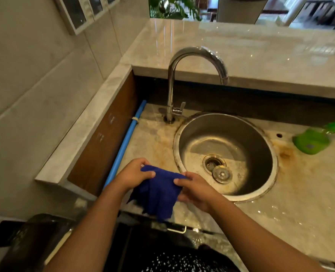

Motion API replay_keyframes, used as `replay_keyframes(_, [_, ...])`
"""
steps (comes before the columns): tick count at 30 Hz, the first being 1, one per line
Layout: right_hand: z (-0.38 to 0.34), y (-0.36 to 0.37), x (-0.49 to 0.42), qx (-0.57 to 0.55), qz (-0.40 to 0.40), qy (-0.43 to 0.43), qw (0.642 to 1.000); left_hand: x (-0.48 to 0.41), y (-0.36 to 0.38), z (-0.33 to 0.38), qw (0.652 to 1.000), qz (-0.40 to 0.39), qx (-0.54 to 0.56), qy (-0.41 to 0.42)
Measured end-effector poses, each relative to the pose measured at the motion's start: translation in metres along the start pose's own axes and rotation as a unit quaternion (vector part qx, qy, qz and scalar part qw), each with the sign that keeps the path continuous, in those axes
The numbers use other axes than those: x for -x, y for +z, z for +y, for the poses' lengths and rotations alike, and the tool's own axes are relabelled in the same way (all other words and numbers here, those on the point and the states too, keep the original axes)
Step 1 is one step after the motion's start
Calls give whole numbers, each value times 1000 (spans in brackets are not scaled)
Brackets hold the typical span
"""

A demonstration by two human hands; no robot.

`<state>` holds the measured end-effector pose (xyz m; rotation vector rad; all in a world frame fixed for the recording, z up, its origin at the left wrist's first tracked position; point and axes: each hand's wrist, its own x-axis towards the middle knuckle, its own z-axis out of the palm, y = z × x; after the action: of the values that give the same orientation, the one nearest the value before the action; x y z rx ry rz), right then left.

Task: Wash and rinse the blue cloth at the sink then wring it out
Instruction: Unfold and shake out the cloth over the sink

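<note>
Holding the blue cloth (158, 193) by its upper edge, the left hand (133, 174) and the right hand (196, 190) each pinch a corner between thumb and curled fingers (179, 181); the cloth hangs limp between them over the near edge of the counter (300, 193), just left of the round steel sink (268, 185) and not yet above the basin; soft and light, it should bunch and fold easily, grow heavier and cling once soaked, and I judge it best gathered along its length and gripped at both ends for wringing; no water shows at the spout of the tap (192, 55); a green bottle (312, 140) lies on the counter right of the sink, its label too small to read; no writing is legible.
</note>
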<state>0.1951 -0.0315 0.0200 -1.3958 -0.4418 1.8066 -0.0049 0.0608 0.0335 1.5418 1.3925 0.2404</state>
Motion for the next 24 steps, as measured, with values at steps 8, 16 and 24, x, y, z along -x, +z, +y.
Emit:
replay_keyframes(8, [14, -22, -23, 429, 214, -216, 851, -8, 40, -22, 969, 238, -67, 26])
replay_keyframes(16, [53, -6, -22, 683, 101, -316, 651, 7, 86, -56, 938, 67, -301, 157])
replay_keyframes(24, [72, -21, -25, 772, 65, -244, 583, -2, 70, -86, 891, 13, -428, 150])
